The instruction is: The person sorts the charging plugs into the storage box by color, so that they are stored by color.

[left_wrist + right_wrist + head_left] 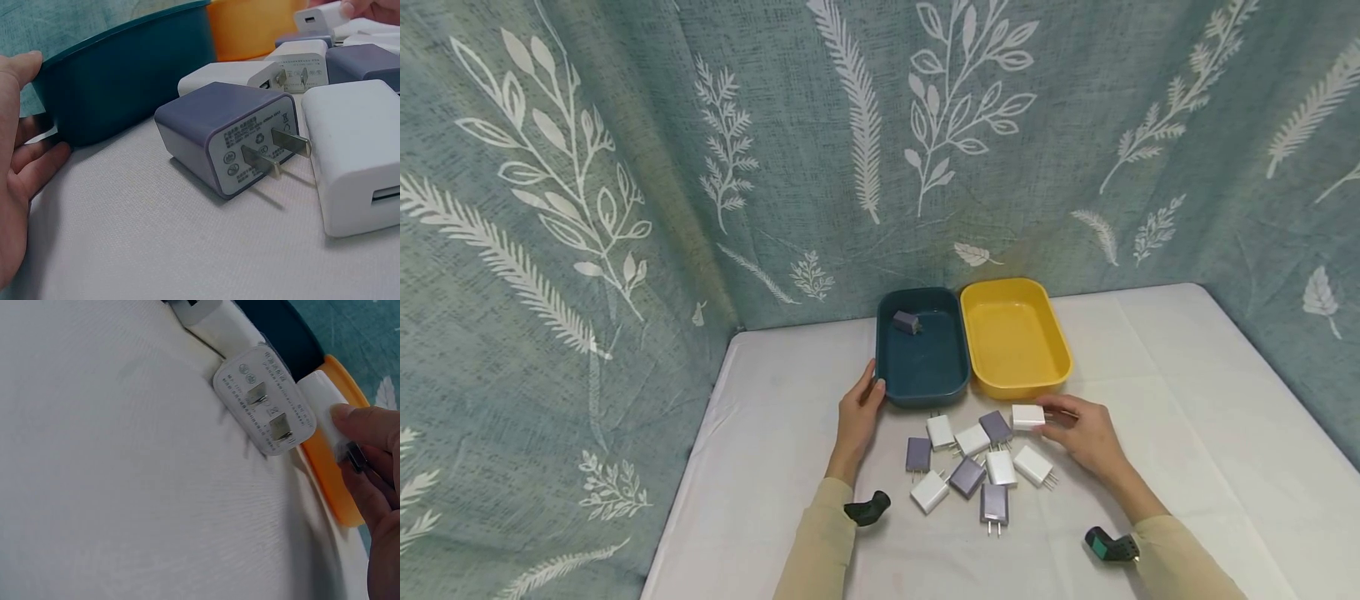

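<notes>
a blue-green curtain with white leaf prints hangs behind and along both sides of a surface covered in white cloth. from the left, a beige sleeve leads up to the left hand, its fingers extended and resting against the outer left side of a dark teal tray, gripping no charger. a lone purple charger lies inside that tray, toward its far left corner. in front of the trays nine loose chargers lie scattered: a leftmost purple one with its prongs toward the person, then a mix of white and purple, some nearly touching, with the nearest purple one also pointing its prongs at the person and the rightmost loose white one angled toward the lower right. the yellow tray stands just beside the teal one, with bare inside bottom showing. just before its near edge the right hand pinches a white charger between thumb and fingers, prongs toward the palm.
</notes>
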`<action>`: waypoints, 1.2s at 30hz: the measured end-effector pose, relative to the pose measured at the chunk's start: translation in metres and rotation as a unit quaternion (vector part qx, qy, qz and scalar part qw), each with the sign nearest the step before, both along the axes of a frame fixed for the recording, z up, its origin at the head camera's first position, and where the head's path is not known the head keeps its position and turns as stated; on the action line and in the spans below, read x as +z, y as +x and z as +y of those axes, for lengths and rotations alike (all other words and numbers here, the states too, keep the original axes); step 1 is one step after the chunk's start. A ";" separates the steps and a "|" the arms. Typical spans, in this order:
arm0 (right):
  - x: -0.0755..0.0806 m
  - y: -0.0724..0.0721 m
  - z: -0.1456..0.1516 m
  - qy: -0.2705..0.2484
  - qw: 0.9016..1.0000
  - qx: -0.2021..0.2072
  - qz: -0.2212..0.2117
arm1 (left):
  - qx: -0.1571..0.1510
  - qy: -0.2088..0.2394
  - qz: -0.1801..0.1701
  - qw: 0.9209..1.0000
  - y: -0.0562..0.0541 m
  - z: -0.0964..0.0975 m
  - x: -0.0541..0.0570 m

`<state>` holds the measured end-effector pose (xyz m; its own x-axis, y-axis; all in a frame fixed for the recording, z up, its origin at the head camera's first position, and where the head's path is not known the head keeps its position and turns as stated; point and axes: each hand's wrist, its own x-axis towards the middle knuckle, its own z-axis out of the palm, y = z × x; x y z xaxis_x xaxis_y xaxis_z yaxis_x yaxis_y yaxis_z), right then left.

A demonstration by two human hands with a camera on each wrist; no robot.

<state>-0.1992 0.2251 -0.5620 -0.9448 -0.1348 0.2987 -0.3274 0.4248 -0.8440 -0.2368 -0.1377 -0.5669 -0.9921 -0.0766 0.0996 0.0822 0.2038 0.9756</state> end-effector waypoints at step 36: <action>0.036 -0.007 -0.012 -0.042 0.999 0.028 0.018 | -0.008 -0.029 0.007 1.000 0.016 0.004 0.029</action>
